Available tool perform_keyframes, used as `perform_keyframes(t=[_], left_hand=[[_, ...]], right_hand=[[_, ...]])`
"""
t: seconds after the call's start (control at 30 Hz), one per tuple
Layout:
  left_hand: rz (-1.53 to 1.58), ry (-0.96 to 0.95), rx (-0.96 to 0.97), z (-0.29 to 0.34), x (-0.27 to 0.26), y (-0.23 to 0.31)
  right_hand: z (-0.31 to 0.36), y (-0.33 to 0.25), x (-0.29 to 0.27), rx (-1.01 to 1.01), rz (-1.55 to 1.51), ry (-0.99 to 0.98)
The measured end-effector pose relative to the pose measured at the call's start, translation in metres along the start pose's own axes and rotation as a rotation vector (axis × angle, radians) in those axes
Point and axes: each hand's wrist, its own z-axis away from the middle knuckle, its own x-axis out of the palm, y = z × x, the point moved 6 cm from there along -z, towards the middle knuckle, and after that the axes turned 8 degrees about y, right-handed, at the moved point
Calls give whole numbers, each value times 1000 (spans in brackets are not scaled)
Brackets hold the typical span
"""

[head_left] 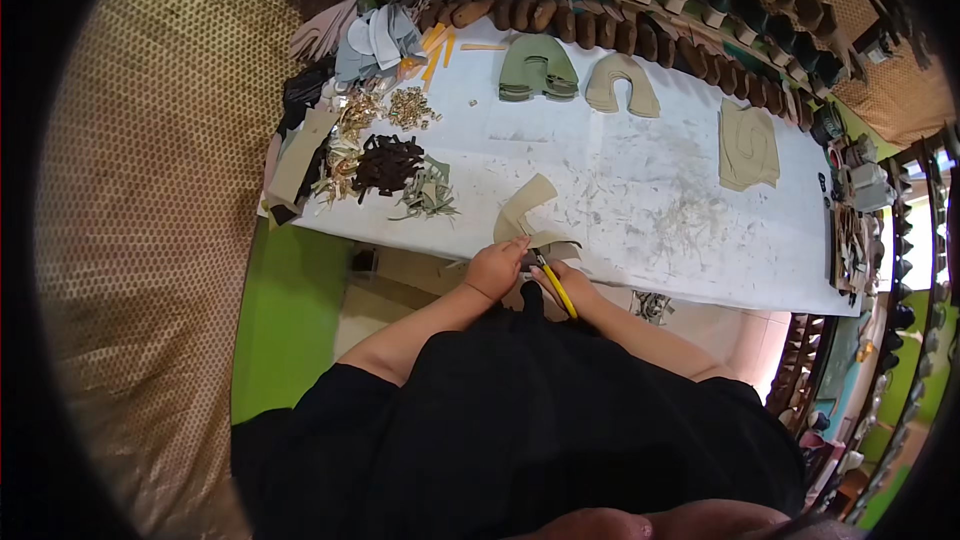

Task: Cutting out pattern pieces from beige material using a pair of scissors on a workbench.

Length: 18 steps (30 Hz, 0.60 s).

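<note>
At the table's front edge, my left hand [497, 269] pinches a beige curved upper piece [526, 204], cut from thin sheet material. Its long arm lies on the tabletop and its other end reaches toward my right hand. My right hand [569, 283] is closed on a yellow-handled cutter [557, 290], whose dark front end points up at the lower edge of the piece. The cutter's tip and some fingers are hard to make out. Both hands are close together, with the piece between them.
Stacks of green [538, 65] and beige cut pieces [622, 85] lie at the back of the white table [480, 155]. More beige pieces [748, 145] are at right. Dark strips [389, 164], gold bits [410, 108] and green scraps [430, 194] are heaped left. Shoe racks [600, 25] line the back.
</note>
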Motion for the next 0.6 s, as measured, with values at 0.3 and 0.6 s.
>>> perform_keyframes(t=[0.3,0.6], left_hand=[[21,49,-14,-4,-1,2],[23,64,18,-5,-7,7]], right_hand=[[-1,-2,-1,27,37,9],[-4,-5,-4,-29,-4,10]])
